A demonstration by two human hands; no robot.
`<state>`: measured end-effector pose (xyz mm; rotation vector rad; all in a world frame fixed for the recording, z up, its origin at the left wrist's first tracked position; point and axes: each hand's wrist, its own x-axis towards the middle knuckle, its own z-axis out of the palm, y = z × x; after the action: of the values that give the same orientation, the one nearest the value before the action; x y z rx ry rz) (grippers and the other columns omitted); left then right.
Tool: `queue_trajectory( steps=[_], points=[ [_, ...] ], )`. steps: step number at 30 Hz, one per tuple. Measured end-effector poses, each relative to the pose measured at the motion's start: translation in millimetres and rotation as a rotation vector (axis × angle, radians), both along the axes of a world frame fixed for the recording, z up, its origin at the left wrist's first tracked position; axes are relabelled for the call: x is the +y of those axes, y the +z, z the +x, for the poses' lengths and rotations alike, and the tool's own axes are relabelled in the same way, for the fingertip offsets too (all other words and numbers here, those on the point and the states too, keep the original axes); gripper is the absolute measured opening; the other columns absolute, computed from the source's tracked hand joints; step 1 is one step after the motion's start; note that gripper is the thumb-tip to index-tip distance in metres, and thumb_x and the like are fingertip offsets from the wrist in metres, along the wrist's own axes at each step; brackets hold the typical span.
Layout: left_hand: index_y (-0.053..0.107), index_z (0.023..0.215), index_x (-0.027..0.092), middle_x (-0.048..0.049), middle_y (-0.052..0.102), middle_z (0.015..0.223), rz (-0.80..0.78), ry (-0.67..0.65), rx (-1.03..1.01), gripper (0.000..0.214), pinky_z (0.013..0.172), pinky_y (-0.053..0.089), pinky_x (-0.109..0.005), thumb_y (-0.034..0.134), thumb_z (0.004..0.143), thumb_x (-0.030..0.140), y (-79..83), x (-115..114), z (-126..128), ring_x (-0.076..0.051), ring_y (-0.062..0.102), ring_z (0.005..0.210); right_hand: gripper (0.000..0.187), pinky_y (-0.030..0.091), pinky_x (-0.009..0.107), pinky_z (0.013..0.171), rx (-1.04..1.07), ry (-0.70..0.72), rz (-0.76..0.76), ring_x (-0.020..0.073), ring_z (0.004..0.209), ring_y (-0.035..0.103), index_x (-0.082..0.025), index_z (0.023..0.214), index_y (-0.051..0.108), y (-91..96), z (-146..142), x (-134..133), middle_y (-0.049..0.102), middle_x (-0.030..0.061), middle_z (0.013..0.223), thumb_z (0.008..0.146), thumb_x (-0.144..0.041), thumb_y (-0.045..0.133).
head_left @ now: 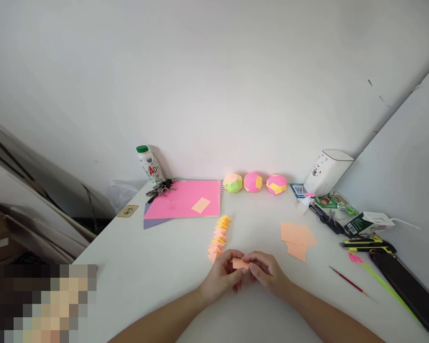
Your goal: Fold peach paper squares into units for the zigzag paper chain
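Between both hands is a small piece of peach paper (239, 263), apparently folded. My left hand (224, 276) pinches its left part, and my right hand (268, 272) grips its right end. Just beyond my left hand runs a row of folded paper pieces (219, 234) in orange and peach, standing close together. Several flat peach paper sheets (297, 239) lie overlapping to the right of my right hand. Fingers cover parts of the held paper, so its full shape is hidden.
Three faceted paper balls (253, 182) stand along the wall. At the left are a pink sheet (186, 197), keys (161, 189) and a bottle (150, 166). To the right lie a thin red brush-like stick (348, 280), a utility knife (368, 244), a black case (407, 290) and a white container (327, 172).
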<state>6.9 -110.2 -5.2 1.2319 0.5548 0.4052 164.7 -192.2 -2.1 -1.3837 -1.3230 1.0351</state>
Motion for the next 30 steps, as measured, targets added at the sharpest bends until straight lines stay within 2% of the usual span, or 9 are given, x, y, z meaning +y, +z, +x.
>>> queue_trajectory(
  steps=[12, 22, 30],
  points=[
    [0.045, 0.097, 0.018, 0.0081, 0.051, 0.049, 0.001, -0.005, 0.002, 0.043, 0.041, 0.041, -0.021, 0.064, 0.073, 0.048, -0.6, 0.6, 0.4, -0.009, 0.051, 0.040, 0.024, 0.042, 0.025, 0.053, -0.069, 0.019, 0.042, 0.0126, 0.058, 0.051, -0.018, 0.091, 0.061, 4.2, -1.0, 0.0, 0.058, 0.0018, 0.073, 0.084, -0.040, 0.052],
    [0.045, 0.098, 0.018, 0.0084, 0.051, 0.044, -0.004, -0.003, 0.033, 0.044, 0.042, 0.040, -0.021, 0.063, 0.073, 0.049, 3.0, 0.1, 0.1, -0.010, 0.050, 0.038, 0.023, 0.039, 0.023, 0.050, -0.031, 0.009, -0.001, 0.0107, 0.053, 0.047, -0.018, 0.093, 0.062, -2.0, -1.7, 0.6, 0.053, -0.0015, 0.065, 0.077, -0.035, 0.061],
    [0.045, 0.097, 0.018, 0.0082, 0.051, 0.048, 0.002, -0.002, -0.006, 0.042, 0.040, 0.041, -0.021, 0.064, 0.073, 0.046, -1.7, 0.6, 0.4, -0.009, 0.050, 0.038, 0.024, 0.040, 0.025, 0.053, -0.040, 0.047, 0.033, 0.0124, 0.058, 0.051, -0.017, 0.096, 0.060, 1.1, -0.8, -0.1, 0.059, 0.0022, 0.073, 0.085, -0.036, 0.052]
  ],
)
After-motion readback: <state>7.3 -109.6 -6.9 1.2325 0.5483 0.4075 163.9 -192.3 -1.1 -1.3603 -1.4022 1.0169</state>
